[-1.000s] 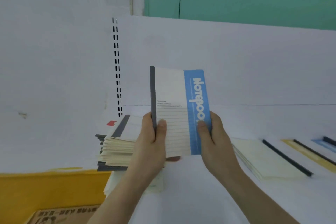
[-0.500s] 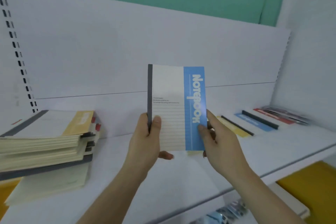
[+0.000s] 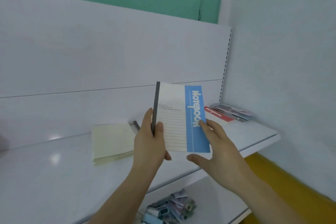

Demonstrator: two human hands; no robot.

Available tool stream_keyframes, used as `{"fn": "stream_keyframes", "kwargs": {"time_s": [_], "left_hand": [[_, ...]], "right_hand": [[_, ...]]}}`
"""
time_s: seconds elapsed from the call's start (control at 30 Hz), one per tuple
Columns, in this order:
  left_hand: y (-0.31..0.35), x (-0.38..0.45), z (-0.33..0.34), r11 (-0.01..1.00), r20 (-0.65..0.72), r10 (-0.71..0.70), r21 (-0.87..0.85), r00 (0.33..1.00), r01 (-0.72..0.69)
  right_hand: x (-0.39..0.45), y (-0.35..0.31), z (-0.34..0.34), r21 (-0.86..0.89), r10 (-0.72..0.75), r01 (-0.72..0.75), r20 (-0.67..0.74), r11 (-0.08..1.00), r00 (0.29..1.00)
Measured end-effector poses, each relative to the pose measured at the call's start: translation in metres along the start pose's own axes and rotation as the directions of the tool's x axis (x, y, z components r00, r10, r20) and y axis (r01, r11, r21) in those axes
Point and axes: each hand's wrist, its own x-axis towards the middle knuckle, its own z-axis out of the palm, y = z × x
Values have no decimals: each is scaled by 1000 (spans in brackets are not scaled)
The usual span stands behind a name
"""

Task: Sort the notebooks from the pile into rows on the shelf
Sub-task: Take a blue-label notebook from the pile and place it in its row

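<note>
I hold a cream notebook with a blue stripe and grey spine (image 3: 179, 116) upright above the white shelf (image 3: 54, 178). My left hand (image 3: 151, 143) grips it at the spine, thumb on the cover. My right hand (image 3: 216, 151) touches its blue edge with a fingertip, fingers spread and thumb below the book. A short stack of cream notebooks (image 3: 111, 141) lies flat on the shelf to the left of my hands. A red-striped notebook (image 3: 219, 114) lies to the right, partly hidden behind the held book. The pile is out of view.
A bundle of small colourful items (image 3: 232, 112) sits in the shelf's far right corner against the side wall. A lower shelf holds a packet of small items (image 3: 169, 209). Yellow flooring or bin (image 3: 291, 187) shows at the lower right.
My view has swung right; the pile on the left has left the frame. The blue-striped notebook moved right along the shelf, and my right hand has loosened from its edge.
</note>
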Motion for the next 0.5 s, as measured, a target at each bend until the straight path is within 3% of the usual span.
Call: {"fn": "stream_keyframes", "kwargs": {"time_s": [0.1, 0.27, 0.4, 0.5], "left_hand": [[-9, 10, 40, 1000, 16, -22, 11, 1000, 22], [-33, 39, 82, 993, 78, -8, 118, 997, -1], [-60, 70, 103, 949, 228, -28, 313, 973, -46], [-79, 99, 108, 887, 375, -100, 453, 922, -88]], "right_hand": [[10, 36, -9, -74, -10, 8, -26, 997, 1000], [34, 83, -17, -144, 14, -2, 80, 990, 997], [69, 129, -12, -301, -78, 106, 105, 948, 991], [99, 162, -5, -320, -94, 154, 195, 935, 976]]}}
